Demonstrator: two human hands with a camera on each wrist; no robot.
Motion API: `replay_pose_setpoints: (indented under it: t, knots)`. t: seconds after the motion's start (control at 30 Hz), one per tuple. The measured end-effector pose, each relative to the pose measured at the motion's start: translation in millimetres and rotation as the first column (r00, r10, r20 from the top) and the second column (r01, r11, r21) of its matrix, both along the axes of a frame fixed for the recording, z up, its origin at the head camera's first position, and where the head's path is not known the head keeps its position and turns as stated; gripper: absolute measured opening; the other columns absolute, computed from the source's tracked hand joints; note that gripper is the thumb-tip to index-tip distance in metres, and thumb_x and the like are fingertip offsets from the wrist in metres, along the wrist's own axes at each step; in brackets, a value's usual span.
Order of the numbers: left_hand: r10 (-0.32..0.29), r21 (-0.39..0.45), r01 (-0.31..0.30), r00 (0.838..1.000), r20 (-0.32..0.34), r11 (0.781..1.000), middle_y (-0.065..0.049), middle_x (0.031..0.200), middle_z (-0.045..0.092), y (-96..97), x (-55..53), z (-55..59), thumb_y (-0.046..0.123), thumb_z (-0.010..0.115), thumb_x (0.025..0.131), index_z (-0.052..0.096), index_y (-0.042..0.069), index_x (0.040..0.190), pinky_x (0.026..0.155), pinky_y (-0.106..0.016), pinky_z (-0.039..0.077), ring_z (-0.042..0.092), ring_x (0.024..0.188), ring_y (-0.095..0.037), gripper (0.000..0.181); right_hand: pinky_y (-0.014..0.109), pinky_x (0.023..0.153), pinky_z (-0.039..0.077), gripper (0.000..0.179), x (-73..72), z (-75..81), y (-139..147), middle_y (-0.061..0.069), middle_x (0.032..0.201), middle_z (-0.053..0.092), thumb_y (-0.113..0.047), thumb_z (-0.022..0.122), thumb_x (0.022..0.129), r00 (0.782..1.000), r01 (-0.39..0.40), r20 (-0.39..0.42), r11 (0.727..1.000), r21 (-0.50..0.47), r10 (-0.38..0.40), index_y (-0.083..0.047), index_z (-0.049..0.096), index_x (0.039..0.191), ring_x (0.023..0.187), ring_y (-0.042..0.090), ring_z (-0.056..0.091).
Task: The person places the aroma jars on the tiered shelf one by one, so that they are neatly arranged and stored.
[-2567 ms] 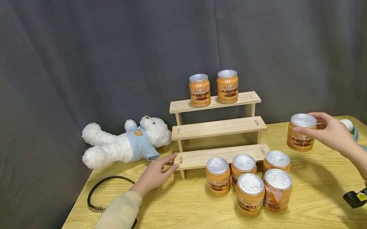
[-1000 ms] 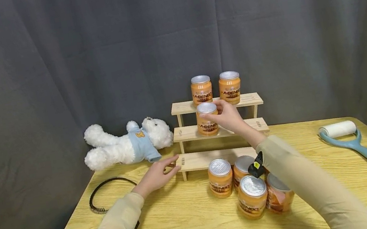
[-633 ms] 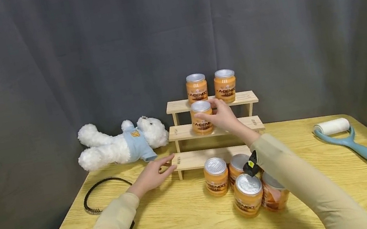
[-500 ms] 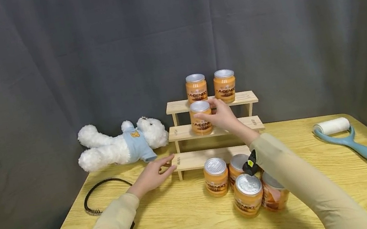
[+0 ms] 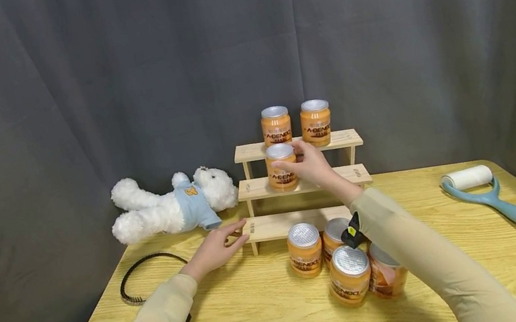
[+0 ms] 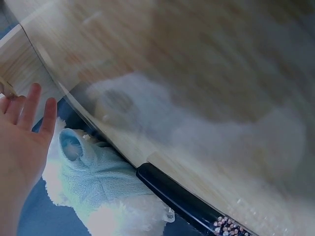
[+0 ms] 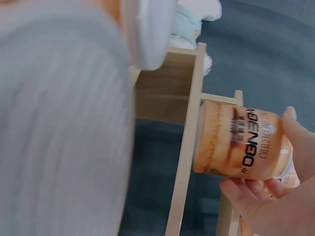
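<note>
My right hand [image 5: 313,165] grips an orange-labelled jar [image 5: 282,180] with a silver lid, thumb in front and fingers behind. The jar stands upright on the left part of the middle step of a three-step wooden stand [image 5: 256,187]; in the right wrist view the jar's [image 7: 236,140] base meets the plank. With straightish fingers, my left hand [image 5: 214,250] touches the left end of the lowest step. Two matching jars [image 5: 316,123] stand on the top step. Several more, including a front jar [image 5: 349,283], are grouped before the stand, partly hidden by my right sleeve.
A white plush bear [image 5: 159,216] in a blue shirt lies left of the stand. A black headband [image 5: 126,282] lies on the wooden table [image 5: 265,321] by my left forearm. On the right is a blue-handled lint roller [image 5: 515,210]. A dark curtain [image 5: 169,67] hangs behind.
My right hand has carried the jar from the table's right side to the middle step, where both have since stayed nearly still. The left hand stays at the lowest step.
</note>
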State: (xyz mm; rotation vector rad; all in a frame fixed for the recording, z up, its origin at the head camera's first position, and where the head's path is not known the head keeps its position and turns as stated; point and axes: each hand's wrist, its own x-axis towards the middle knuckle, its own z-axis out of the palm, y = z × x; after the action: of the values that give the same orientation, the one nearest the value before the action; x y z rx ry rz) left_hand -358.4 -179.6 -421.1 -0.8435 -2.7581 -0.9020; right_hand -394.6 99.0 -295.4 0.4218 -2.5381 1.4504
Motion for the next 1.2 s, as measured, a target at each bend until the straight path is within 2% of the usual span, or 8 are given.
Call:
replay_pose_setpoints:
  t: [0.3, 0.53, 0.73, 0.9, 1.2]
  knots:
    - [0.008, 0.007, -0.008, 1.0, 0.002, 1.0, -0.004, 0.138, 0.052, 0.6, 0.3, -2.2, 0.042, 0.052, 0.095, 0.046, 0.015, 0.14, 0.098, -0.043, 0.047, 0.061, 0.11, -0.021, 0.054, 0.041, 0.098, 0.046, 0.067, 8.8, 4.8, 4, 0.017, 0.129, 0.055, -0.034, 0.072, 0.083, 0.995, -0.044, 0.09, 0.998, 0.047, 0.04, -0.001, 0.045, 0.135, 0.117, 0.03, 0.054]
    - [0.021, -0.001, -0.021, 1.0, 0.015, 1.0, -0.004, 0.138, 0.052, -2.0, 1.5, -2.9, 0.04, 0.052, 0.095, 0.045, 0.015, 0.141, 0.098, -0.043, 0.047, 0.06, 0.111, -0.021, 0.053, 0.043, 0.106, 0.039, 0.076, 23.3, 9.8, 15, 0.014, 0.144, 0.042, -0.04, 0.07, 0.083, 0.993, -0.049, 0.109, 0.994, 0.095, 0.039, -0.004, 0.038, 0.142, 0.131, 0.03, 0.042]
    - [0.023, 0.007, -0.023, 0.999, 0.028, 1.0, -0.005, 0.138, 0.052, -2.1, 1.5, -1.9, 0.04, 0.052, 0.095, 0.044, 0.016, 0.141, 0.098, -0.044, 0.047, 0.061, 0.111, -0.021, 0.053, 0.045, 0.106, 0.039, 0.069, 39.6, 15.1, 38, 0.012, 0.144, 0.043, -0.041, 0.066, 0.086, 0.991, -0.09, 0.102, 0.992, 0.087, 0.081, -0.007, 0.041, 0.14, 0.133, 0.029, 0.04]
    - [0.026, 0.002, -0.026, 0.999, 0.03, 1.0, -0.004, 0.138, 0.052, -2.5, 0.6, -1.8, 0.042, 0.052, 0.095, 0.044, 0.017, 0.141, 0.097, -0.043, 0.047, 0.06, 0.111, -0.021, 0.053, 0.046, 0.107, 0.038, 0.067, 54.7, 16.1, 61, 0.011, 0.143, 0.044, -0.045, 0.064, 0.086, 0.992, -0.096, 0.088, 0.989, 0.111, 0.087, -0.009, 0.044, 0.139, 0.133, 0.029, 0.04]
    - [0.009, -0.007, -0.009, 1.0, 0.014, 1.0, -0.005, 0.138, 0.052, 1.0, 0.9, 0.6, 0.04, 0.052, 0.095, 0.045, 0.015, 0.141, 0.097, -0.043, 0.047, 0.061, 0.11, -0.021, 0.053, 0.051, 0.103, 0.041, 0.061, 81.2, 3.6, 103, 0.015, 0.139, 0.048, -0.044, 0.063, 0.087, 0.993, -0.098, 0.084, 0.983, 0.157, 0.086, -0.007, 0.049, 0.133, 0.13, 0.034, 0.043]
